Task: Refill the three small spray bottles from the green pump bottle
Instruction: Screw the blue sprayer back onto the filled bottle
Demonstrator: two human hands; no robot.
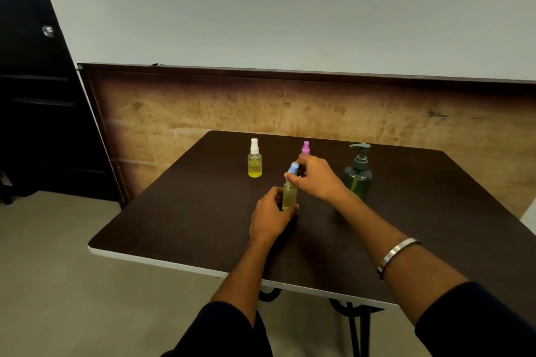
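No legible text, label, brand, number or sign found on the three small spray bottles [255, 160], the green pump bottle [358, 175] or the bench [179, 229]; faint dark marks on the brown board [319, 107] behind too small to read.

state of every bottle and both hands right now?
blue-capped spray bottle: upright on the table, cap on, holds yellowish liquid
left hand: grips that bottle's body
right hand: pinches its blue cap
white-capped spray bottle: upright, capped, partly filled with yellow liquid, untouched
pink-capped spray bottle: upright, capped, body hidden behind the right hand
green pump bottle: upright, pump on, untouched
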